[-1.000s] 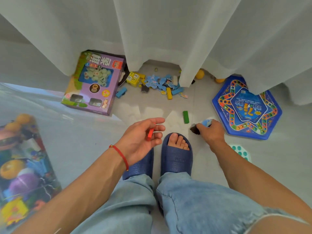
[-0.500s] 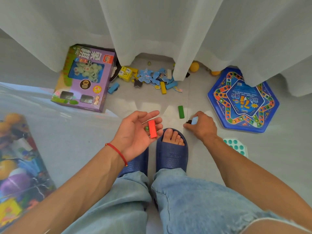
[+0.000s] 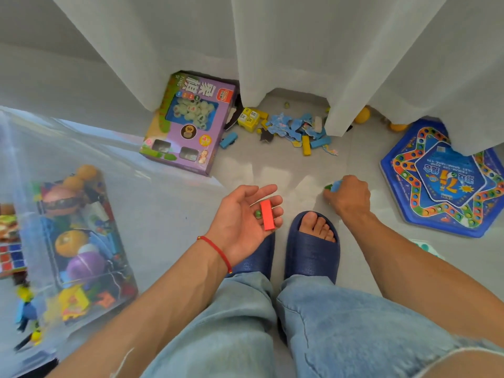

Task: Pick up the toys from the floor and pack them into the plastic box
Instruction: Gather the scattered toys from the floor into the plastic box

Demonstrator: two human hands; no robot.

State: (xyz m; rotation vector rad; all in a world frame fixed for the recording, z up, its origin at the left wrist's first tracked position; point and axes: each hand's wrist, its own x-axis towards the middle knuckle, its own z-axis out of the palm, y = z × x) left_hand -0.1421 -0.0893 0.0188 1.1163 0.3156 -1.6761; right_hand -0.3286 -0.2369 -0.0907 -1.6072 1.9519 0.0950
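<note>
Location type: a room in a home. Indicators: sheer white curtains point(image 3: 272, 50) reaching a pale tiled floor point(image 3: 272, 170); scattered toys, including a purple chess-set box point(image 3: 191, 124), puzzle pieces point(image 3: 294, 126) and a blue game board point(image 3: 447, 181); slippers point(image 3: 311, 249) worn indoors.

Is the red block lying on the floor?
No, the red block rests on the upturned fingers of the left hand, beside a small green marble.

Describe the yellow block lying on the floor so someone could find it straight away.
Start at the white curtain and drop to the toy heap below its hem. At the heap's near edge, beside a blue block, lies the yellow block: the only plain yellow bar there, unlike the printed yellow cube.
</note>
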